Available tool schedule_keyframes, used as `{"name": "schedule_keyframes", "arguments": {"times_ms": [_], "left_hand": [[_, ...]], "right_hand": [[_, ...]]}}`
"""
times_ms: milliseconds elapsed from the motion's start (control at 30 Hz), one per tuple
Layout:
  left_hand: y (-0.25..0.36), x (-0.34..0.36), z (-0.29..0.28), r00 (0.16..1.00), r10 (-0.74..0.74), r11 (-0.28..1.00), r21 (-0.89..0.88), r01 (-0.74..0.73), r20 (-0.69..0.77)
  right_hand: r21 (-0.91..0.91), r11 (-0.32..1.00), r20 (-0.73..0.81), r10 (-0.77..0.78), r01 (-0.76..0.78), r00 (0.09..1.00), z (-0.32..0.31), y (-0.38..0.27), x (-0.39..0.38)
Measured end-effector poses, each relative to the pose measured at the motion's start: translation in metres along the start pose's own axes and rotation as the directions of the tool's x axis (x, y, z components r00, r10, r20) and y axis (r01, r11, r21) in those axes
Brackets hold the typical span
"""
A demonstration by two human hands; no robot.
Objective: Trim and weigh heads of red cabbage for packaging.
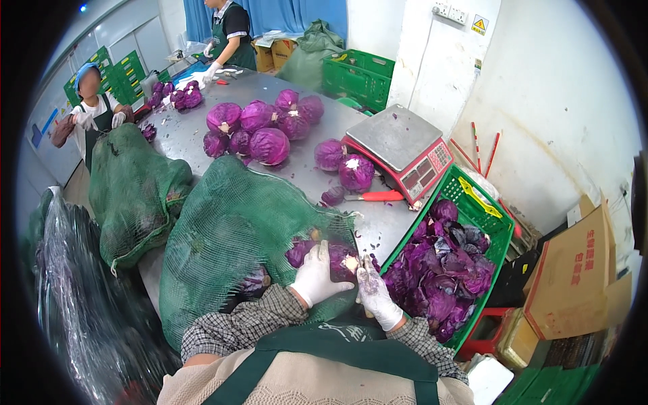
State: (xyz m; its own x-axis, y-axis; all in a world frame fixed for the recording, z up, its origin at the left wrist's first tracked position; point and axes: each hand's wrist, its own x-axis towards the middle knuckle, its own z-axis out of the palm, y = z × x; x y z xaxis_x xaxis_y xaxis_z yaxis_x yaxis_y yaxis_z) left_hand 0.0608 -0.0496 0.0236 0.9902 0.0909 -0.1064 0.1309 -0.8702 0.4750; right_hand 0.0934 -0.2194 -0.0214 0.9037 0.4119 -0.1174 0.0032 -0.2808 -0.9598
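Observation:
My gloved left hand [317, 277] grips a purple cabbage [343, 263] with a pale cut stem, at the opening of a large green mesh sack [229, 229]. Just right of it, my gloved right hand [374, 293], stained with dark purple bits, holds what looks like a knife upright against the cabbage's right side; the blade is thin and hard to make out. More purple cabbage shows under and beside the netting. A green crate [496, 209] of loose purple leaves stands to my right.
Several whole cabbages [268, 145], a red-and-silver scale [393, 138] and an orange-handled knife [381, 196] lie on the steel table [202, 88]. Another mesh sack [135, 202] lies left. Two co-workers [94, 118] [229, 40] stand at the far sides. Cardboard boxes [570, 277] are at right.

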Motion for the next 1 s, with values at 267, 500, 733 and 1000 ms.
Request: {"name": "schedule_keyframes", "arguments": {"times_ms": [267,500,733,1000], "left_hand": [[0.0,-0.003,0.022,0.996,0.013,0.99,0.143,0.0,-0.094],[-0.003,0.004,0.028,0.989,0.013,0.987,0.16,0.01,-0.144],[-0.021,-0.027,0.033,0.975,0.048,0.998,-0.031,-0.056,-0.218],[-0.057,0.004,0.031,0.982,-0.182,0.692,-0.717,0.088,-0.055]], "right_hand": [[-0.273,0.929,-0.047,-0.271,0.248,0.962,0.001,0.032,0.029],[-0.147,0.984,-0.026,0.097,-0.1,0.995,-0.012,-0.015,0.041],[0.026,0.991,-0.063,0.133,-0.131,0.989,-0.011,0.013,0.032],[0.329,0.942,-0.072,0.092,-0.064,0.993,0.003,0.013,0.003]]}}
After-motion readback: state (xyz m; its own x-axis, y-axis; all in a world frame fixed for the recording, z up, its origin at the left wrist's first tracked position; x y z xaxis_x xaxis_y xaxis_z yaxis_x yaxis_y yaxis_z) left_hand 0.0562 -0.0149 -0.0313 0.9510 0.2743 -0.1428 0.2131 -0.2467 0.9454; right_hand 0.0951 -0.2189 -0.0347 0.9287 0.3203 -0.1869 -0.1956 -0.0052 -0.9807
